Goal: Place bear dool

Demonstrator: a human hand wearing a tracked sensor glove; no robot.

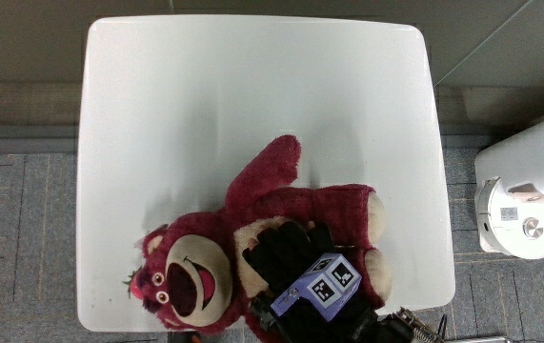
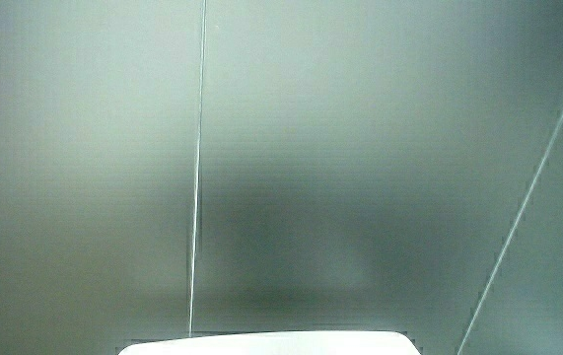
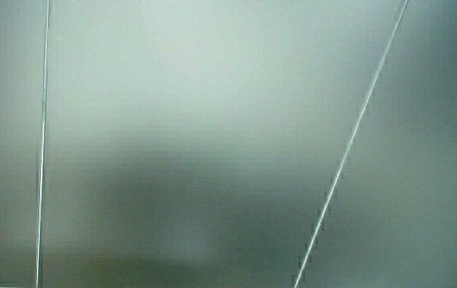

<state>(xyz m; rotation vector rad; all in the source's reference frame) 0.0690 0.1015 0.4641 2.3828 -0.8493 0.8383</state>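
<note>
A dark pink plush bear (image 1: 252,248) lies on its back on the white table (image 1: 205,114), close to the table's edge nearest the person. Its face (image 1: 188,276) has a cream muzzle, and one arm (image 1: 270,162) stretches toward the middle of the table. The gloved hand (image 1: 286,252) rests on the bear's cream belly with its fingers curled into the plush. The patterned cube (image 1: 327,280) on the hand's back shows clearly. Both side views show only a pale wall, apart from a strip of table edge (image 2: 261,345) in a side view.
A white cylindrical device (image 1: 524,195) stands on the floor beside the table. A metal object (image 1: 419,324) shows at the table's corner near the forearm. Grey carpet tiles (image 1: 14,238) surround the table.
</note>
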